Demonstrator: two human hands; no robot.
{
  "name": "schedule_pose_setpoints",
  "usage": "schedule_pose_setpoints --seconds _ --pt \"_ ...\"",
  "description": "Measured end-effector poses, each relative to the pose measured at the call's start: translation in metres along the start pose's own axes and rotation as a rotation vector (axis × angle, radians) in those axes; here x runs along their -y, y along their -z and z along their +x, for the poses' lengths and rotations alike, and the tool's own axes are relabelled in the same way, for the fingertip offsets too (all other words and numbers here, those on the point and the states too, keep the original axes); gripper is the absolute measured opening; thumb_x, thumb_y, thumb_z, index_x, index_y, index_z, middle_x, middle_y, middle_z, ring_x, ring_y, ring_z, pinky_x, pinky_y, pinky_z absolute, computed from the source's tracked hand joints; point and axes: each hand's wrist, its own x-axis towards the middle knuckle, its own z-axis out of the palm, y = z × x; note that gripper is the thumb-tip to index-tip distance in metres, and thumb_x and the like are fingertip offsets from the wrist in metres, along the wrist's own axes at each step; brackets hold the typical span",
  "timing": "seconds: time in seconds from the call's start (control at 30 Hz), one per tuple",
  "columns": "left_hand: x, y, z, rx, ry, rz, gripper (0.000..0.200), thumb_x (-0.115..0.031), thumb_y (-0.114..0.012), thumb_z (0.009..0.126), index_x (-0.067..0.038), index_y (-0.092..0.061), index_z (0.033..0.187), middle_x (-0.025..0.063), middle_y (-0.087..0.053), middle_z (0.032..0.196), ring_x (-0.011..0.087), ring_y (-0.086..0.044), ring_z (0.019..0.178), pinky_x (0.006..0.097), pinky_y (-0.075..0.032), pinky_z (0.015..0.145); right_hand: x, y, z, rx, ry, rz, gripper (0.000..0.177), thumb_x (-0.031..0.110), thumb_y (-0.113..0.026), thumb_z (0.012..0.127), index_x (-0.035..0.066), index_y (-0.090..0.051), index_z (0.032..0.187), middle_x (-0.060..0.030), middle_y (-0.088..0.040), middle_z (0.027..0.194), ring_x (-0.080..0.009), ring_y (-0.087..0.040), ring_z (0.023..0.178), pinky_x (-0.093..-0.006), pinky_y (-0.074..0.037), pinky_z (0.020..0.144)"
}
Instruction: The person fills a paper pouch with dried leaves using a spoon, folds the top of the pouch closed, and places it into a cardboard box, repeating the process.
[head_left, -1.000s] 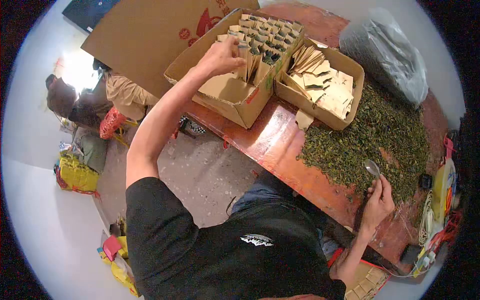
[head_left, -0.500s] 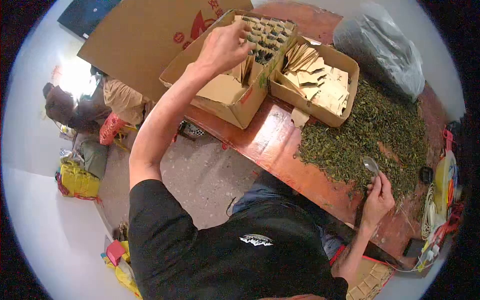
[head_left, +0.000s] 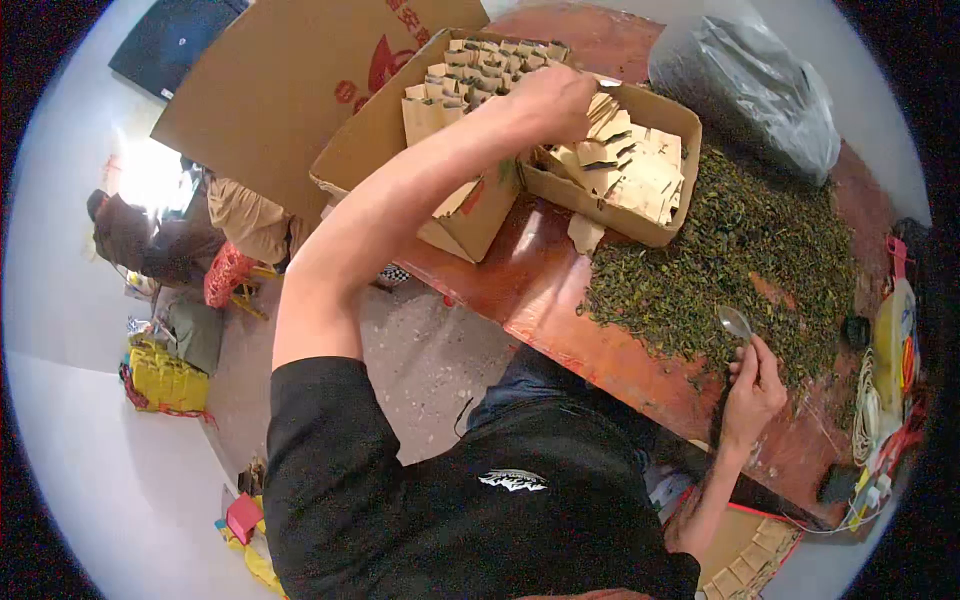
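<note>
My left hand (head_left: 557,103) hangs over the left end of a small cardboard box (head_left: 640,229) of flat brown paper bags (head_left: 645,175). Its fingers are curled downward, and whatever they may pinch is hidden. Under that forearm stands a larger cardboard box (head_left: 365,130), where rows of upright paper bags (head_left: 470,75) show dark leaf at their tops. My right hand (head_left: 755,395) grips a clear spoon (head_left: 735,322) by its handle, the bowl just over or touching a wide heap of dried leaves (head_left: 720,270).
A clear plastic bag (head_left: 750,95) lies behind the leaf heap on the red table (head_left: 560,320). Cables (head_left: 868,410) and small items crowd the right edge. A paper scrap (head_left: 585,234) lies before the small box. More paper bags (head_left: 750,565) sit low at the right.
My left hand has moved right, from the upright bags in the larger box to the small box of flat bags. My right hand stays nearly still with the spoon.
</note>
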Motion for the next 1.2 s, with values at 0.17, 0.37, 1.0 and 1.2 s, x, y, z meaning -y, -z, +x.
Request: schedule_pose_setpoints --seconds 0.17,0.37,1.0,1.2 --pt "-0.013 -0.018 0.021 0.075 0.014 0.104 0.029 -0.021 -0.066 0.082 0.003 -0.077 0.096 0.0249 -0.075 0.105 0.0395 -0.075 0.097 0.0476 -0.060 0.087 0.001 -0.001 -0.001 -0.015 0.024 0.011 0.022 0.004 -0.064 0.101 -0.001 -0.074 0.120 -0.0124 -0.078 0.091 -0.0141 -0.073 0.071 -0.0290 -0.057 0.064" --pt "-0.011 -0.049 0.044 0.130 0.195 0.051 0.044 -0.024 -0.067 0.082 0.007 -0.070 0.113 0.0258 -0.074 0.112 0.0394 -0.073 0.106 0.0459 -0.059 0.091 -0.003 -0.002 -0.002 -0.015 -0.013 0.012 0.021 0.005 -0.064 0.101 0.000 -0.074 0.118 -0.0126 -0.078 0.090 -0.0143 -0.073 0.070 -0.0290 -0.057 0.064" --pt "0.001 -0.089 0.060 0.086 0.392 -0.148 0.068 -0.036 -0.065 0.087 0.011 -0.047 0.133 0.0378 -0.064 0.125 0.0492 -0.063 0.120 0.0498 -0.049 0.108 -0.011 -0.004 -0.002 -0.025 0.020 0.036 0.021 0.005 -0.062 0.103 0.002 -0.074 0.120 -0.0073 -0.078 0.089 -0.0082 -0.069 0.071 -0.0247 -0.053 0.060" --pt "0.008 -0.098 0.066 0.198 0.458 -0.234 0.080 -0.038 -0.074 0.081 0.010 -0.048 0.140 0.0355 -0.061 0.135 0.0464 -0.055 0.134 0.0477 -0.046 0.113 -0.008 -0.005 -0.002 -0.028 0.025 0.032 0.022 0.005 -0.062 0.103 0.001 -0.074 0.120 -0.0074 -0.078 0.088 -0.0083 -0.069 0.071 -0.0251 -0.053 0.061"
